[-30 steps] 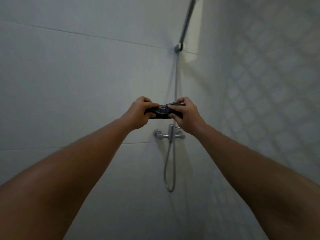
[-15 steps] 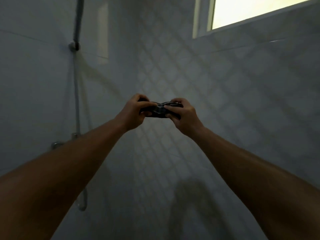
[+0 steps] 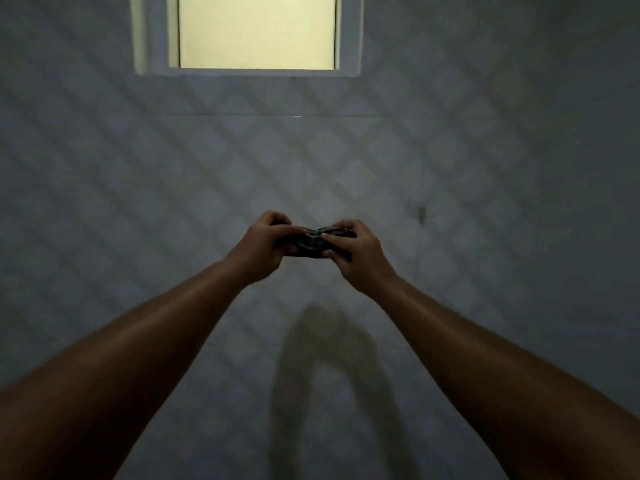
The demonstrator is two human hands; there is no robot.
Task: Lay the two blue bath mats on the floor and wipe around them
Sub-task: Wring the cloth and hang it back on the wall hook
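Both my arms are stretched out in front of me at chest height, facing a tiled wall. My left hand [image 3: 258, 245] and my right hand [image 3: 356, 252] each grip one end of a small dark device [image 3: 311, 242] held level between them, fingers curled round it. No blue bath mat and no floor are in view.
A diamond-patterned tiled wall [image 3: 173, 174] fills the view in dim light. A lit frosted window [image 3: 256, 31] sits high at the centre. The shadow [image 3: 329, 375] of my arms falls on the wall below my hands.
My view has swung to the right: the shower head, hose and tap have left the frame, and the window now stands at top centre. My hands keep the same hold on the dark device.
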